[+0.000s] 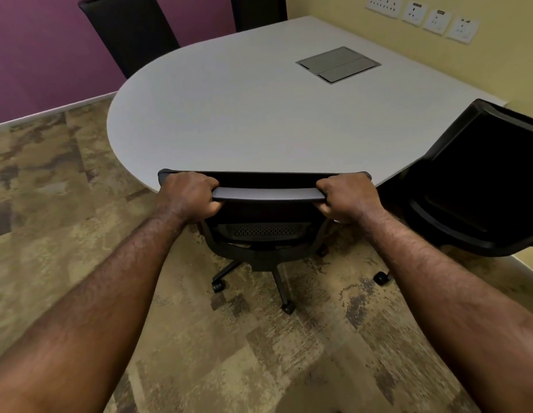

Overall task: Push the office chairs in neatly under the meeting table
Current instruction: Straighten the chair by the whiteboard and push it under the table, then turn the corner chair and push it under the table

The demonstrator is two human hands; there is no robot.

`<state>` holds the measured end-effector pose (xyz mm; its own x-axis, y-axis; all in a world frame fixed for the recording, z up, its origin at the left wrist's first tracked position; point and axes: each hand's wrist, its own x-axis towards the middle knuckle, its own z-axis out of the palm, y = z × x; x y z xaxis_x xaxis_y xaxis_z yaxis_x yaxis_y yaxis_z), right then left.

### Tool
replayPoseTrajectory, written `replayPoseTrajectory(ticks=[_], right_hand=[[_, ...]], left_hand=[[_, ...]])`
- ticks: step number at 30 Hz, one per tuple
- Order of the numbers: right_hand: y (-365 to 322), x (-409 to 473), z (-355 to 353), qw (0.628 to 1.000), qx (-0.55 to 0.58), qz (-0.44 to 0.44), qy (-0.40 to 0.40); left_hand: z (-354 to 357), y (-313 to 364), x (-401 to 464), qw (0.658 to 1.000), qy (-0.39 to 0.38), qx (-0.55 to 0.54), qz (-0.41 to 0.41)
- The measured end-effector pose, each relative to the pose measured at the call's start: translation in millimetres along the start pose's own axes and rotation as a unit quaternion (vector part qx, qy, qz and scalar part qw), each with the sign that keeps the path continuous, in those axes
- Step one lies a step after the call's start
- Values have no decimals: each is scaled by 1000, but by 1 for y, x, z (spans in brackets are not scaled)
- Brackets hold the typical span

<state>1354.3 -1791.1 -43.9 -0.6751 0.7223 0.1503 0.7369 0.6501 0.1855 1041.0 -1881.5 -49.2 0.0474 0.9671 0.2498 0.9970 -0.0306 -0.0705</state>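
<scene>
- Left hand (189, 193) and right hand (347, 196) each grip the top rail of a black office chair (268, 231).
- The chair's backrest sits at the grey desk (229, 114) edge.
- A second chair (482, 186) stands angled to the right.

At the centre of the frame, a chair (265, 210) is set against the near edge of the table (229, 120). A second chair (479, 186) is placed at the right edge. Two more chairs (131, 34) (258, 10) are seen behind the table, at the top. A floor box lid (338, 64) is set into the tabletop, upper right. Wall sockets (423, 14) are mounted at the top right.
</scene>
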Motion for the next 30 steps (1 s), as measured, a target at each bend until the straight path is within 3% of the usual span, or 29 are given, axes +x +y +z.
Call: replayPoseTrajectory(ticks=[16, 23, 30], right_hand=[[12, 4, 4, 1000, 7, -11, 16], [3, -14, -1, 998, 59, 4, 1], [-1, -50, -18, 991, 91, 25, 93]], left_hand=[[0, 6, 4, 1000, 3, 7, 3], [-5, 9, -8, 999, -47, -21, -12], [-24, 13, -14, 992, 44, -107, 58]])
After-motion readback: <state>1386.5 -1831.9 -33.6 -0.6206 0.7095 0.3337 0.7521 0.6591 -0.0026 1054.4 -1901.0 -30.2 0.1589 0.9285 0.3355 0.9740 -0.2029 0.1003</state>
